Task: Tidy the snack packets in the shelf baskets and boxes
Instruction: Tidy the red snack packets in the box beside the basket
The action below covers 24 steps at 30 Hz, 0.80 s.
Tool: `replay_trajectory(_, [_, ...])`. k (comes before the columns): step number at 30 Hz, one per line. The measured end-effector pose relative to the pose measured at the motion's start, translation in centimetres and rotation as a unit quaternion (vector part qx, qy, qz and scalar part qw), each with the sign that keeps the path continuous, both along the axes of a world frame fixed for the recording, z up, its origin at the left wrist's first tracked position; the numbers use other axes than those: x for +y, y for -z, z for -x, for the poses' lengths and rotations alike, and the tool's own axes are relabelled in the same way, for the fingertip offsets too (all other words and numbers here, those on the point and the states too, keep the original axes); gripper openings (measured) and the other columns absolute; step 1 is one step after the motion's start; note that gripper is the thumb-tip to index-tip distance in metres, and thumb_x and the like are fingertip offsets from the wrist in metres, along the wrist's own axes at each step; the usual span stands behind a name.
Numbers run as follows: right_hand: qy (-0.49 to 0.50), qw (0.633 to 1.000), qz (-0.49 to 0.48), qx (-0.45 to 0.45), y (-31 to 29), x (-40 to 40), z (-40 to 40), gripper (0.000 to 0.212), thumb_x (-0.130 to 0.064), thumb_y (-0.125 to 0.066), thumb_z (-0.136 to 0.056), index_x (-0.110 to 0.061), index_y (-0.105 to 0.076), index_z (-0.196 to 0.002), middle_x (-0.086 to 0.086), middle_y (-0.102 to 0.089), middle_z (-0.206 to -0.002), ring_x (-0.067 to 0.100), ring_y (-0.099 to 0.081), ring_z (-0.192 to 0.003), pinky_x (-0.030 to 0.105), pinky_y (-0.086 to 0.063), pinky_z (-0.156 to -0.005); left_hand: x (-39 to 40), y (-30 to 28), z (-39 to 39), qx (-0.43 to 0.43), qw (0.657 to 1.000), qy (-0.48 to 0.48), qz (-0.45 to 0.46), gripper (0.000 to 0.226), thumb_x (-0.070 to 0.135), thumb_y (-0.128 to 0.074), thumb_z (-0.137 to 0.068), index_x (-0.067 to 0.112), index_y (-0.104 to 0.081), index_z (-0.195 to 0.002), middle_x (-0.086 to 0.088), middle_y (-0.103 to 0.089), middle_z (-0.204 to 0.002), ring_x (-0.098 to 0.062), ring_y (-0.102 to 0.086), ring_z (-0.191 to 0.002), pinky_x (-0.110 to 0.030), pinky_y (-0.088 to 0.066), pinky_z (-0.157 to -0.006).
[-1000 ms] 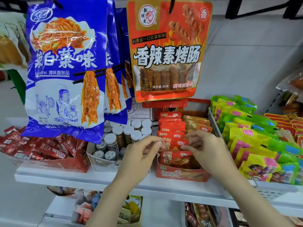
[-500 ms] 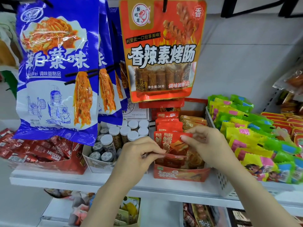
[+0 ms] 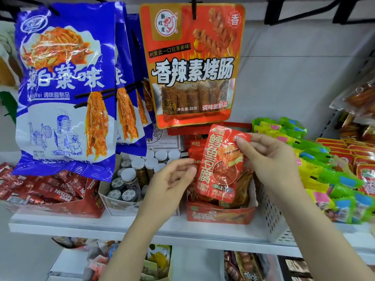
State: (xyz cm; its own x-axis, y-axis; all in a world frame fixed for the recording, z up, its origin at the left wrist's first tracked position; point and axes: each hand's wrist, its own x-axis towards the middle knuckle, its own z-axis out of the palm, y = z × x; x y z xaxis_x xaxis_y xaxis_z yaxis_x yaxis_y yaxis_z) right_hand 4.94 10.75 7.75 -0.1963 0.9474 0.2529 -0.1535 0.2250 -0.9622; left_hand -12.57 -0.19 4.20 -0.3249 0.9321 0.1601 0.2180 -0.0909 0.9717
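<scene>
My right hand pinches the top corner of a red snack packet and holds it upright above a red cardboard display box on the shelf. More red and brown packets stand in that box behind it. Just left of the packet, my left hand hovers with loosely curled fingers and holds nothing; its fingertips are near the packet's left edge.
A white perforated basket of green and yellow packets stands right of the box. A box of small jars and a box of Nescafe sachets stand to the left. Large blue bags and an orange bag hang above.
My right hand has lifted one red packet out of the display box and turned it upright. My left hand has let go and drawn slightly back to the left.
</scene>
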Motion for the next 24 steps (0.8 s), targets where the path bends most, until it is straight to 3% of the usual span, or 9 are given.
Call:
replay_trajectory(4, [-0.031, 0.998, 0.056, 0.005, 0.2, -0.2, 0.3, 0.009, -0.017, -0.072, -0.084, -0.012, -0.073, -0.091, 0.008, -0.077, -0.083, 0.021, -0.074, -0.073, 0.034, -0.061, -0.063, 0.3, 0.0, -0.6, -0.118, 0.992, 0.03, 0.043, 0.032, 0.034, -0.07, -0.073, 0.018, -0.074, -0.1, -0.002, -0.076, -0.098, -0.017, -0.071, -0.096, -0.024, -0.057, -0.078])
replay_trajectory(8, [-0.039, 0.997, 0.073, -0.007, 0.2, -0.1, 0.2, 0.011, -0.019, -0.07, -0.086, -0.011, -0.074, -0.093, 0.009, -0.077, -0.085, 0.026, -0.074, -0.08, 0.041, -0.062, -0.072, 0.2, -0.1, -0.6, -0.163, 0.985, 0.029, 0.054, 0.029, 0.03, -0.072, -0.072, 0.012, -0.075, -0.094, -0.009, -0.076, -0.095, -0.02, -0.072, -0.089, -0.02, -0.055, -0.068])
replay_trajectory(14, [-0.047, 0.995, 0.092, -0.001, 0.1, -0.5, 0.4, 0.01, -0.019, -0.068, -0.087, -0.013, -0.072, -0.094, 0.007, -0.077, -0.086, 0.019, -0.074, -0.08, 0.033, -0.06, -0.07, -0.2, -0.3, -0.5, -0.175, 0.982, 0.027, 0.061, 0.023, 0.033, -0.07, -0.076, 0.017, -0.077, -0.091, -0.008, -0.076, -0.095, -0.017, -0.072, -0.087, -0.02, -0.055, -0.067])
replay_trajectory(19, [-0.16, 0.971, 0.159, 0.084, -0.3, -0.8, 0.5, 0.024, -0.026, -0.067, -0.081, -0.013, -0.069, -0.101, 0.007, -0.074, -0.09, 0.014, -0.07, -0.08, 0.032, -0.059, -0.08, -0.2, -1.4, -1.6, -0.34, 0.934, 0.076, 0.078, 0.046, 0.051, -0.047, -0.089, 0.017, -0.077, -0.099, -0.012, -0.073, -0.106, -0.022, -0.071, -0.093, -0.029, -0.058, -0.072])
replay_trajectory(24, [-0.22, 0.95, 0.161, 0.15, -0.8, -0.8, 0.8, 0.022, -0.025, -0.064, -0.084, -0.015, -0.067, -0.103, 0.006, -0.071, -0.091, 0.014, -0.067, -0.081, 0.031, -0.057, -0.078, -0.1, -1.5, -2.3, -0.348, 0.92, 0.148, 0.104, 0.033, 0.035, -0.057, -0.088, 0.015, -0.076, -0.106, -0.015, -0.071, -0.114, -0.022, -0.07, -0.099, -0.034, -0.059, -0.081])
